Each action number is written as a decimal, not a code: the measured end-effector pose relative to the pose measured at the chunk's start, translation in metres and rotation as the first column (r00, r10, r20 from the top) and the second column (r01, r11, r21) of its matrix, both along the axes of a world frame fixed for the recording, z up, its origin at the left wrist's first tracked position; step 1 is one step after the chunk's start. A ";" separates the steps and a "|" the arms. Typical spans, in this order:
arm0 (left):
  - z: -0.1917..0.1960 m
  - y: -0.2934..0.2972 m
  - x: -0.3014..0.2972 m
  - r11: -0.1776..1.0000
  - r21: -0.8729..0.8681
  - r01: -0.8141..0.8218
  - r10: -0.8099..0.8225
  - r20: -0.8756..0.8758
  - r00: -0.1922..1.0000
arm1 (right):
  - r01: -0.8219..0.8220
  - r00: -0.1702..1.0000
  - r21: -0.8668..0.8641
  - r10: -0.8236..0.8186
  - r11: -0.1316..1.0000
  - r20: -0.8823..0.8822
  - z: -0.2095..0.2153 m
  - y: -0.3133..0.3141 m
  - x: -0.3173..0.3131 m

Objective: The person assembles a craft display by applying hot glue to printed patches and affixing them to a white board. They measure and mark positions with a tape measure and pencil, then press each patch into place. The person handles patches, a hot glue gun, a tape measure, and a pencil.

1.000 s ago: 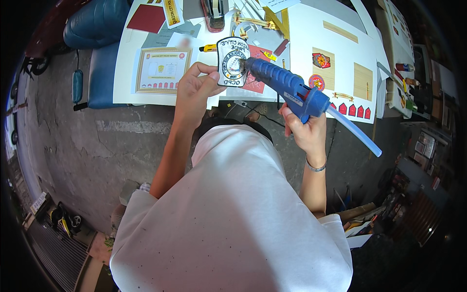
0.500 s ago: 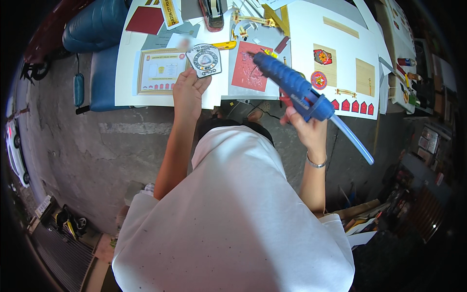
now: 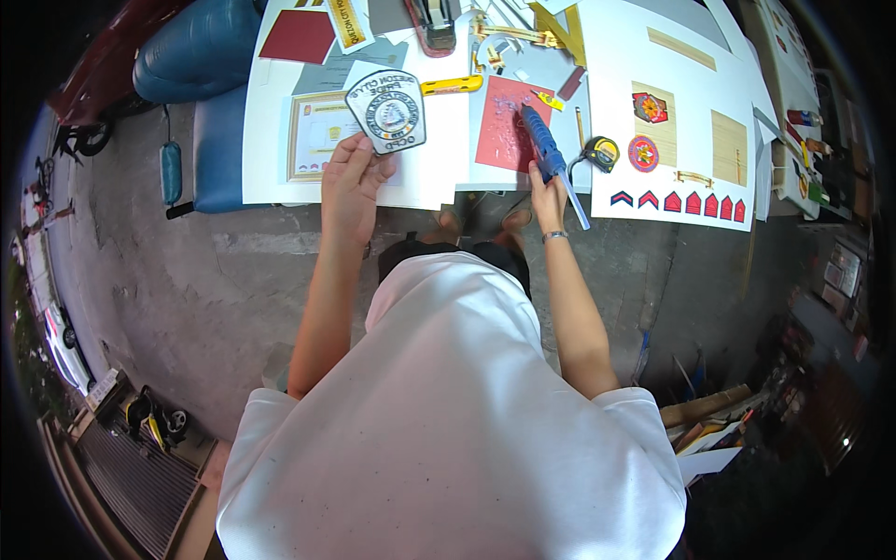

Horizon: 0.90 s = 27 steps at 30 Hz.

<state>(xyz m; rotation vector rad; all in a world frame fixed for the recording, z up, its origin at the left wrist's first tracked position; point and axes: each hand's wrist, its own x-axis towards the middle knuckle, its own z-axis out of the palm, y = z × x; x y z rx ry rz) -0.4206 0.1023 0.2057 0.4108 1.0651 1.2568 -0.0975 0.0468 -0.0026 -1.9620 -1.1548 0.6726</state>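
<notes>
My left hand (image 3: 349, 191) pinches the lower edge of a grey-and-white shield-shaped emblem (image 3: 389, 114) with dark lettering that reads reversed. It is held up above a framed certificate-like panel (image 3: 306, 166), partly covering it. In my right hand (image 3: 549, 198) is a blue glue gun (image 3: 543, 140), with a clear glue stick (image 3: 578, 205) poking out of its back end. The gun's nozzle points away from me, over the right side of a red sheet (image 3: 495, 142) marked with clear, shiny strands. The fingers around the gun's handle are partly hidden.
A yellow cutter (image 3: 452, 85) lies beyond the emblem, near a tape dispenser (image 3: 433, 28). To the right are a tape measure (image 3: 602, 153) and a white board (image 3: 695, 121) bearing patches and red badges. A blue padded seat (image 3: 221, 140) stands left of the table.
My right hand has lowered the glue gun from near the camera toward the red sheet. The emblem in my left hand has been raised and tilted. The whole view has shifted slightly.
</notes>
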 end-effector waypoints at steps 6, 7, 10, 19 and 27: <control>0.008 -0.007 -0.001 1.000 -0.016 0.008 -0.009 -0.053 0.999 | -0.017 0.984 0.074 0.004 0.997 0.177 0.007 0.002 -0.010; 0.009 -0.007 0.000 1.000 -0.015 0.012 -0.014 -0.083 0.996 | -0.022 0.984 0.025 0.017 0.999 0.178 0.009 0.001 -0.009; 0.011 -0.005 0.007 0.999 0.010 0.037 -0.034 -0.192 0.981 | -0.057 0.980 -0.028 0.061 0.998 0.191 0.008 -0.002 -0.003; 0.031 -0.001 0.044 0.926 0.307 0.219 0.057 -0.689 0.723 | -0.032 0.999 -0.362 0.024 0.932 -0.028 0.140 -0.084 -0.059; 0.062 -0.028 0.139 0.715 0.485 0.503 0.238 -0.846 0.477 | -0.022 0.971 0.403 -0.076 0.915 0.225 0.331 -0.015 -0.049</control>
